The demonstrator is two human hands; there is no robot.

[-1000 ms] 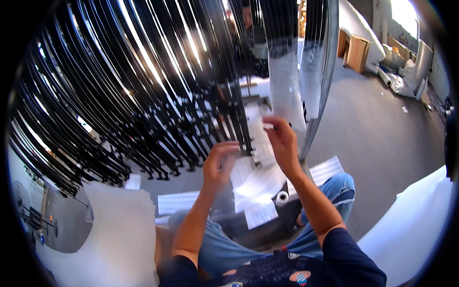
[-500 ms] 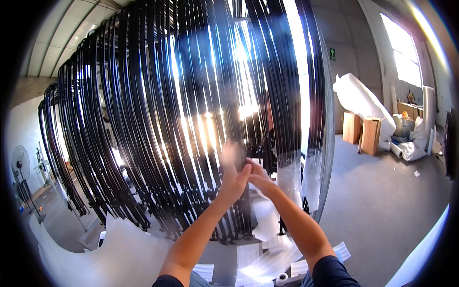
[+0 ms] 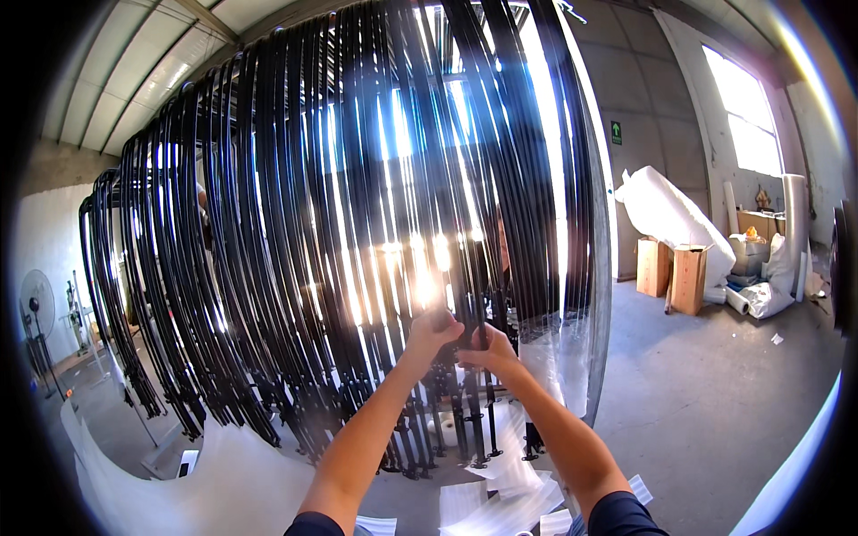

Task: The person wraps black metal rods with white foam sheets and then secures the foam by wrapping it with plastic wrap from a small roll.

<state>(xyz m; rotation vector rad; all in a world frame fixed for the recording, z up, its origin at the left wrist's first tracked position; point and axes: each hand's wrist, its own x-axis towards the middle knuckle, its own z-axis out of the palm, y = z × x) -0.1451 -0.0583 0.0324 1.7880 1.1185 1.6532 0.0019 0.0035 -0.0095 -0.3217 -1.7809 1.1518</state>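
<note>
Long, slim black bars (image 3: 268, 232) hang close together in front of me, with small bracket-like pieces at their lower ends. My left hand (image 3: 433, 336) is closed around some of these bars, its fingertips partly hidden behind them. Just to its right, my right hand (image 3: 489, 350) grips a black bar, with the thumb up along it. The two hands nearly touch. Beneath them dangle the lower ends of several bars (image 3: 474, 415). Strong backlight washes out the area above my left hand.
A grey upright post (image 3: 602, 268) and clear plastic wrap (image 3: 554, 362) border the bars at right. White foam sheets (image 3: 509, 500) litter the floor below; white sheeting (image 3: 241, 482) spreads at left. Cardboard boxes (image 3: 688, 279) and a large white roll (image 3: 675, 210) stand farther right. Behind the bars, a person (image 3: 503, 241) partly shows.
My left hand, blurred with fingers raised before, is now closed around bars. My right hand has closed on a bar beside it. The view has tilted upward slightly.
</note>
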